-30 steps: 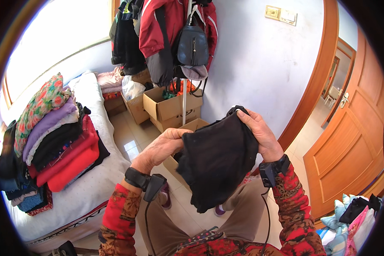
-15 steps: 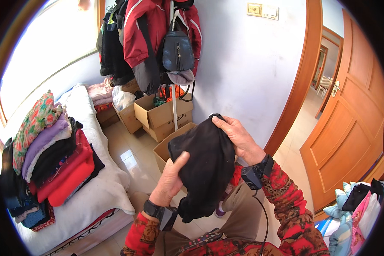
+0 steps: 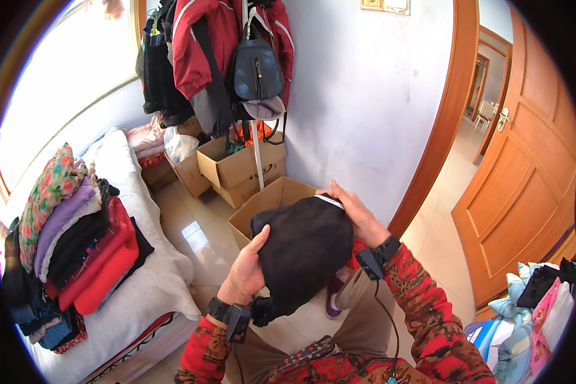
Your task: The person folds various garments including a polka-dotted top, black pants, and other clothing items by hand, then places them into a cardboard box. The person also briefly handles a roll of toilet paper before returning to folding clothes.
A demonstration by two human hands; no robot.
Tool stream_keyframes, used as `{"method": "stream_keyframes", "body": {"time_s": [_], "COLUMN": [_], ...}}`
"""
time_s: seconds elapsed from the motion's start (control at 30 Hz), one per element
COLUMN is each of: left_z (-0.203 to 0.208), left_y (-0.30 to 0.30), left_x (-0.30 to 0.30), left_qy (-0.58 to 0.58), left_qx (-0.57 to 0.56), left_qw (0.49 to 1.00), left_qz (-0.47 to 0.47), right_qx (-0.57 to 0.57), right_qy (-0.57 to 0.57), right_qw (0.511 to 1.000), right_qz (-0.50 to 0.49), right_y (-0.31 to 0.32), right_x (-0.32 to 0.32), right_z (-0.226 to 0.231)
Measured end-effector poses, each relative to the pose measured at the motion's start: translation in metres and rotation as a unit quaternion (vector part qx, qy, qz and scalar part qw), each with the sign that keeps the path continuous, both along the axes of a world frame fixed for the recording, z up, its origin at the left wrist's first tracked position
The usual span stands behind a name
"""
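Observation:
A black cloth garment [image 3: 304,249] hangs between my two hands above my lap, bunched up, with a thin white strip at its upper right edge. My left hand [image 3: 244,272] grips its left side, thumb on top and the other fingers hidden behind the cloth. At the upper right edge, next to the white strip, my right hand [image 3: 363,219] is closed on the same garment. Just beyond the cloth stands an open cardboard box [image 3: 272,197], partly covered by it; what lies inside cannot be seen.
To the left, a stack of folded clothes [image 3: 77,243] rests on a bed with a white cover [image 3: 163,275]. Another open carton [image 3: 221,168] stands behind the rack pole [image 3: 257,157], below hanging jackets and a dark bag [image 3: 257,70]. At right are a wooden door [image 3: 518,173] and piled fabrics [image 3: 525,313].
The black garment has been lowered slightly and spread wider, exposing the white strip by my right hand. My left hand has shifted a little left, and more of the box shows.

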State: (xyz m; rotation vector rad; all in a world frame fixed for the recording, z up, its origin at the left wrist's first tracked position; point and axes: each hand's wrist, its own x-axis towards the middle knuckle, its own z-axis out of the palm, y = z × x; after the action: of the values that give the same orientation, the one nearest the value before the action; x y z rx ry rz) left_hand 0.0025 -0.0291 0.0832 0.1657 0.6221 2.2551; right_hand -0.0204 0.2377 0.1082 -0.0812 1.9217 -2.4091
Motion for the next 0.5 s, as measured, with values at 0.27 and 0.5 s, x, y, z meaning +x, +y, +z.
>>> {"method": "stream_keyframes", "body": {"time_s": [0.27,0.5], "left_z": [-0.021,-0.037], "left_y": [-0.005,-0.006], "left_x": [0.001,0.005], "left_qy": [-0.051,-0.069], "left_qx": [0.035,0.024], "left_qw": [0.997,0.997], "left_qz": [0.035,0.025], "right_qx": [-0.244,-0.166], "right_qy": [-0.043,-0.046], "right_qw": [0.958,0.971], "right_qz": [0.146,0.168], "right_y": [-0.008,0.000], "right_x": [0.073,0.085], "right_z": [-0.121,-0.091]}}
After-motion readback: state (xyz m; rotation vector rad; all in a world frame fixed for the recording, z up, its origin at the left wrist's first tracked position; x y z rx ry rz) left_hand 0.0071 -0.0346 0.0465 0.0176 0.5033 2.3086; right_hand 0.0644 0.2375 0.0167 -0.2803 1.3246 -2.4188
